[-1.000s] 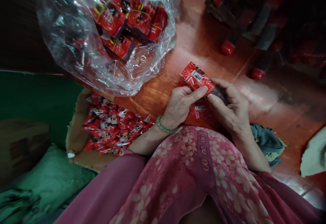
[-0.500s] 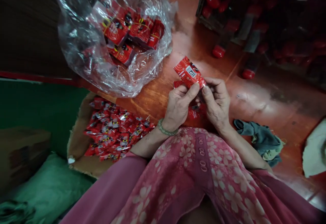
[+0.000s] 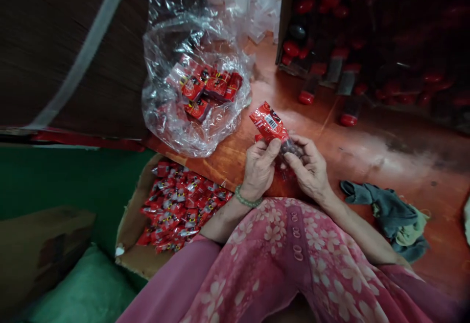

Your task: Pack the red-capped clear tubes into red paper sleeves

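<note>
A red printed plastic packet (image 3: 270,121) with a white barcode label sticks up between my hands over the table. My left hand (image 3: 260,166) is closed, thumb pressed on the packet's lower left edge. My right hand (image 3: 308,169) pinches its lower end, where something dark and lumpy shows; I cannot make out what it is. Part of another red packet (image 3: 259,138) peeks out behind my left fingers. More red material lies partly hidden beneath the hands.
A clear plastic bag (image 3: 161,132) with banded stacks of red packets lies beyond my left hand. A cardboard box (image 3: 128,235) of filled red packets stands lower left. Red-capped clear containers (image 3: 308,88) lie at upper right. A dark cloth (image 3: 389,210) rests by my right forearm.
The view has shifted, so most things appear lower and the bag further right. My right fingers have spread a little along the packet's lower end, where dark lumps now show.
</note>
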Demonstrator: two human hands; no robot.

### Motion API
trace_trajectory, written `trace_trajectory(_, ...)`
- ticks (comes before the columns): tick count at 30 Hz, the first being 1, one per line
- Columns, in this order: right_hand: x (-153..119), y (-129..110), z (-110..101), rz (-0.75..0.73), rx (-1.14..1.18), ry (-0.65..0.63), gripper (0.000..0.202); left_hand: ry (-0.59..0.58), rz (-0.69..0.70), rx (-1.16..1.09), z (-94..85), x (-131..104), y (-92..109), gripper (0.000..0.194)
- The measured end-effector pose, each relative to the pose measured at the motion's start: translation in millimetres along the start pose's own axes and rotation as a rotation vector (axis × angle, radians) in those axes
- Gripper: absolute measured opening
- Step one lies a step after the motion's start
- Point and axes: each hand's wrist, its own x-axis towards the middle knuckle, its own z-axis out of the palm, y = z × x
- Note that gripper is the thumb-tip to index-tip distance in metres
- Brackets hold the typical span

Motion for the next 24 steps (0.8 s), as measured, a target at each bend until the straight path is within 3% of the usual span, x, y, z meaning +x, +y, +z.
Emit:
trace_trajectory(4,4,-4,3,-0.09,-0.067,-0.046,0.029,-0.099,0.077,0.004,-1.2,5,9,0.05)
trace_trajectory(10,7,-1,3,-0.284,-0.354,0.044,0.024,-0.037,0.065,0.0,-2.2,11,10,0.038)
trace_trajectory(13,7,0,0,-0.117,-0.222,0.016,0.022,-0.118,0.031,0.022,-4.7,12,9,0.039)
trace_trajectory(16,11,-3,-3,0.167,0.109,-0.13,0.034,-0.207,-0.05,0.106,-7.1,12,13,0.039)
trace_trajectory(18,14,-6,-4,0.262,0.228,-0.185,0.039,-0.214,-0.074,0.147,-7.6,12,17,0.04)
trace_trajectory(21,17,-7,-4,0.231,0.186,-0.132,0.037,-0.157,-0.007,0.073,-6.5,13,19,0.042)
trace_trajectory(24,18,-5,0,0.096,0.028,-0.053,0.025,-0.048,0.05,-0.022,-4.9,16,17,0.041)
